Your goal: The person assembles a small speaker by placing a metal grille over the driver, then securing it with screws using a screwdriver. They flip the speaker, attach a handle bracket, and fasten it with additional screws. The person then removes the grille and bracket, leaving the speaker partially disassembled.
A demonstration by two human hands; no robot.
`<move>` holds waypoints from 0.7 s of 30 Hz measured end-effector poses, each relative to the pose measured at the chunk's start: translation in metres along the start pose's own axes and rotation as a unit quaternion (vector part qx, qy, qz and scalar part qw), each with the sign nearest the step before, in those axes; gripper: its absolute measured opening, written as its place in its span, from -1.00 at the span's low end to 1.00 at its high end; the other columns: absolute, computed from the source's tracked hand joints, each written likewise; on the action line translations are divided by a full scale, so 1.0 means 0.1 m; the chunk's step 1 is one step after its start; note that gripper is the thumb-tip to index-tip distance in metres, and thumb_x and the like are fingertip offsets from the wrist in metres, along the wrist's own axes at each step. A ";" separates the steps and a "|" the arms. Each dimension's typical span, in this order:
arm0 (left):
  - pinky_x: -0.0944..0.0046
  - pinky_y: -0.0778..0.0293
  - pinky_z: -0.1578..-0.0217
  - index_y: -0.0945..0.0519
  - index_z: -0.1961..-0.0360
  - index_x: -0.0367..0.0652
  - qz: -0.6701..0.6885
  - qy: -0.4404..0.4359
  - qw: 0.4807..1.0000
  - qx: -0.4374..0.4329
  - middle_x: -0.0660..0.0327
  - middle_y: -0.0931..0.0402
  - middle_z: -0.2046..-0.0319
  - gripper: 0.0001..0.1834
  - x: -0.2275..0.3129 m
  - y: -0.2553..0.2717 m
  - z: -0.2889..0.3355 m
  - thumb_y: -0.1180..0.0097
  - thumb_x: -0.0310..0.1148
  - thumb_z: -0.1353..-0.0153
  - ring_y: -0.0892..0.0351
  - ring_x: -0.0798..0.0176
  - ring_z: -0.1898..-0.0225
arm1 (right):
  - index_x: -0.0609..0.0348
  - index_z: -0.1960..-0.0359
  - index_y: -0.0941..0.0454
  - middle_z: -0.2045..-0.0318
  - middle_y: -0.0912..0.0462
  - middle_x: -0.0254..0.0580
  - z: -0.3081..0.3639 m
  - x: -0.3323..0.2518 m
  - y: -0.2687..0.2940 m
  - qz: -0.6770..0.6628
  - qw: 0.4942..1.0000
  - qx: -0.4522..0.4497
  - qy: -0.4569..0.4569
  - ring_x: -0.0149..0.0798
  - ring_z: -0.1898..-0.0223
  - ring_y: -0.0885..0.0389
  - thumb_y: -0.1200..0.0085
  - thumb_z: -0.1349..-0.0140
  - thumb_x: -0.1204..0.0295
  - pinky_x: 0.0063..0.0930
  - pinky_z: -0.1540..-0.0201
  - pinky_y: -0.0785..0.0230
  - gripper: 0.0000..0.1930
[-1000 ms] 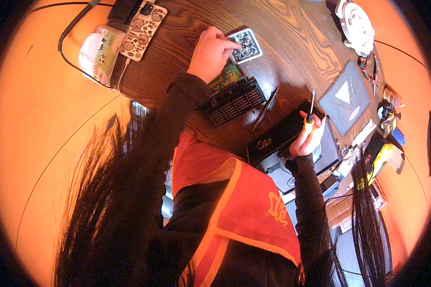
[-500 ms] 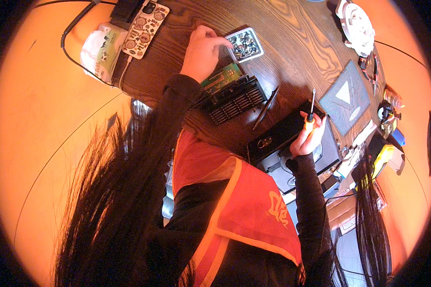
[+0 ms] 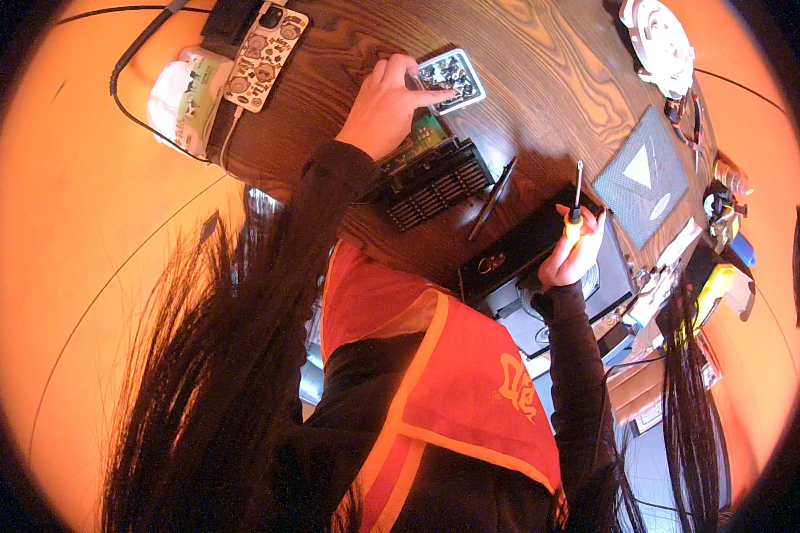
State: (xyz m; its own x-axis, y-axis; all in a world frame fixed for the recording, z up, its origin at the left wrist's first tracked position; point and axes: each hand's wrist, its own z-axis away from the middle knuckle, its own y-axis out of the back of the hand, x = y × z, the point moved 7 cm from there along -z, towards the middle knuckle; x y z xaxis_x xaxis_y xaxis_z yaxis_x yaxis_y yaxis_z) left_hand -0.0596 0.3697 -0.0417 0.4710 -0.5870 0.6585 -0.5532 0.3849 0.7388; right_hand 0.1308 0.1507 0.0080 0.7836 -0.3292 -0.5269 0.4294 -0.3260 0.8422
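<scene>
My left hand (image 3: 384, 108) is at a small white tray (image 3: 480, 99) of small metal screws (image 3: 444, 75). One digit stretches over the screws and the other fingers bend at the tray's left edge, apart from it; I see nothing held between them. Just below this hand lies a green circuit board (image 3: 428, 133) beside a black slotted part (image 3: 440, 194). My right hand (image 3: 578, 253) is closed around the yellow-orange handle of a screwdriver (image 3: 580, 191), its shaft pointing up and away. Under that hand stands a black and grey box-shaped case (image 3: 524, 253).
A thin dark pen-like tool (image 3: 493, 200) lies between the slotted part and the case. A mesh panel (image 3: 642, 178) rests at the right, with a white round device (image 3: 662, 44) beyond it. On the left are a patterned phone (image 3: 265, 58) and a tissue pack (image 3: 187, 102).
My left hand has moved slightly to the right, and its outstretched digit now reaches over the screws. The tray has shifted a little left. My right hand holds the screwdriver much as before.
</scene>
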 end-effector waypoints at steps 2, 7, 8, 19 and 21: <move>0.21 -0.34 0.14 -0.68 0.28 0.22 -0.010 0.008 1.000 0.004 0.14 -0.30 0.28 -0.59 -0.01 0.02 -0.01 0.02 -0.59 0.01 -0.33 0.05 0.19 | 0.14 0.32 -0.54 0.30 -0.56 -0.12 0.00 0.02 -0.01 -0.003 1.000 -0.003 -0.016 -0.07 0.10 -0.45 0.32 -0.21 0.17 -0.01 -0.23 0.09 -0.61; 0.21 -0.33 0.13 -0.66 0.23 0.23 -0.007 -0.001 1.000 0.004 0.14 -0.30 0.28 -0.60 -0.05 0.08 -0.02 0.02 -0.56 -0.01 -0.33 0.06 0.19 | 0.15 0.32 -0.53 0.29 -0.56 -0.11 0.00 0.00 0.01 0.002 1.000 0.006 0.009 -0.05 0.11 -0.46 0.32 -0.21 0.18 0.03 -0.20 0.04 -0.62; 0.21 -0.33 0.14 -0.66 0.22 0.23 -0.017 -0.006 1.000 0.005 0.15 -0.30 0.29 -0.60 -0.05 0.07 -0.03 0.01 -0.56 -0.01 -0.33 0.06 0.19 | 0.20 0.26 -0.48 0.27 -0.56 -0.10 0.00 -0.01 0.00 0.004 1.000 -0.008 0.017 -0.07 0.09 -0.44 0.36 -0.24 0.18 -0.02 -0.23 0.10 -0.60; 0.19 -0.31 0.16 -0.65 0.23 0.16 -0.044 0.008 0.999 0.023 0.14 -0.32 0.26 -0.60 -0.09 0.10 0.00 0.03 -0.59 0.01 -0.33 0.06 0.19 | 0.16 0.32 -0.50 0.31 -0.55 -0.08 -0.02 -0.05 0.03 0.003 0.999 0.001 0.036 -0.01 0.13 -0.47 0.29 -0.21 0.23 0.05 -0.14 -0.03 -0.67; 0.19 -0.31 0.16 -0.65 0.24 0.15 -0.038 0.010 0.999 0.020 0.14 -0.32 0.26 -0.59 -0.09 0.09 0.01 0.05 -0.61 0.02 -0.33 0.05 0.19 | 0.17 0.34 -0.50 0.31 -0.55 -0.08 -0.03 -0.06 0.04 0.003 0.999 0.006 0.035 -0.02 0.13 -0.47 0.28 -0.21 0.26 0.02 -0.14 -0.05 -0.69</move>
State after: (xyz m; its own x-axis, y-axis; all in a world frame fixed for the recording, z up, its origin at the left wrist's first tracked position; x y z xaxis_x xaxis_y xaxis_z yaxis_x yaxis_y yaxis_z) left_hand -0.0692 0.3778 -0.0414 0.5268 -0.5986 0.6035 -0.5425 0.3098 0.7808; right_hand 0.1291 0.1540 0.0144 0.8153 -0.2684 -0.5131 0.4203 -0.3351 0.8432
